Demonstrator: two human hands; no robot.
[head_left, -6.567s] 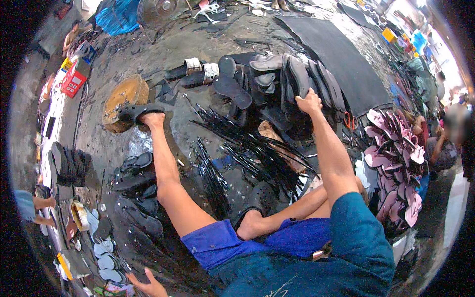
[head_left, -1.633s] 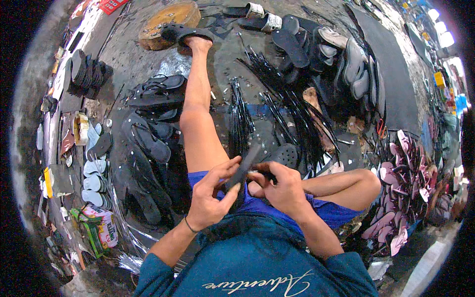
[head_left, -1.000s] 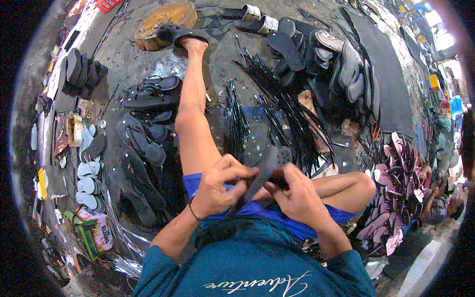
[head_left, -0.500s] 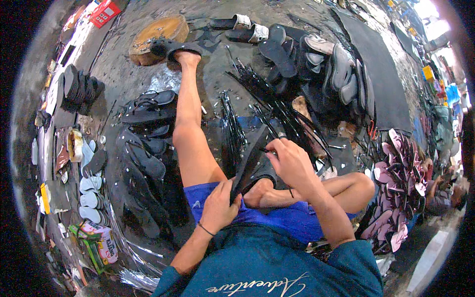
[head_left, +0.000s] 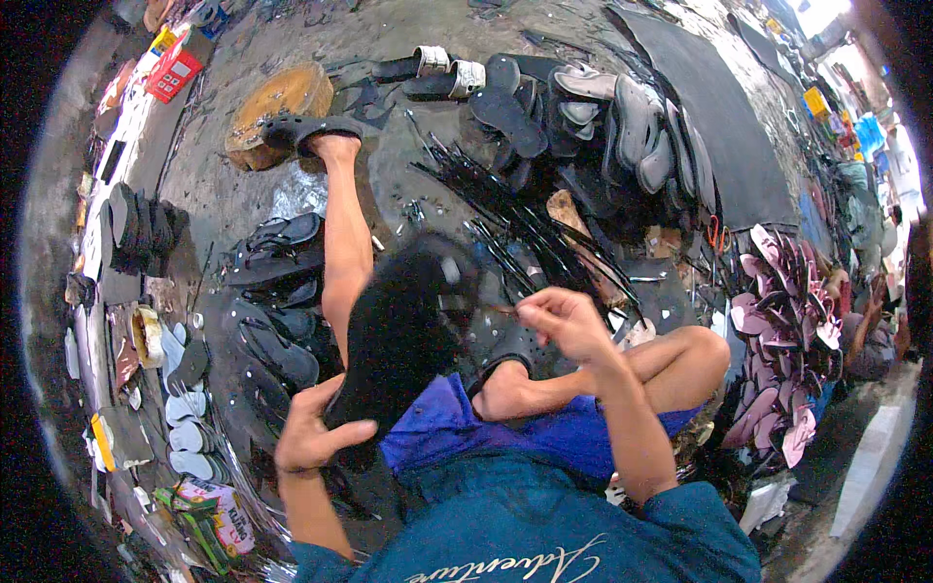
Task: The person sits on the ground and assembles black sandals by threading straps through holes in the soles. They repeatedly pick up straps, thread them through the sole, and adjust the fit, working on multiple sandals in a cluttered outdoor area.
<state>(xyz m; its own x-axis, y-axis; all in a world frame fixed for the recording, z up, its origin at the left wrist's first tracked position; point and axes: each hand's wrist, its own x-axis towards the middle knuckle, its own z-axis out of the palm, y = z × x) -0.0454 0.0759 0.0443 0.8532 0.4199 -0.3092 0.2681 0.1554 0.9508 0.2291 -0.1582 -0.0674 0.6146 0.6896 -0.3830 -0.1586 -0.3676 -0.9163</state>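
A large black sandal sole [head_left: 398, 335] stands tilted in front of my left thigh, its broad face turned up and slightly blurred. My left hand [head_left: 316, 437] grips its near left edge, thumb on the near side and fingers partly hidden behind. To the right of the sole, my right hand [head_left: 569, 325] is closed in a pinch. Something thin and dark seems to poke out from its fingertips toward the sole, too small to name. Beyond my hands, several glossy black straps [head_left: 505, 209] lie in a bundle on the floor.
Black sandals [head_left: 277, 340] are piled on the left, pink soles [head_left: 777, 340] on the right. Grey and black soles [head_left: 637, 136] stand farther off, beside a black sheet [head_left: 724, 126]. Orange-handled scissors [head_left: 717, 233] lie near the pink pile. My clog-shod foot rests by a wooden block [head_left: 282, 107].
My left hand has moved left and turned the sole from edge-on to showing its broad face. My right hand has shifted slightly down, still pinched and now apart from the sole.
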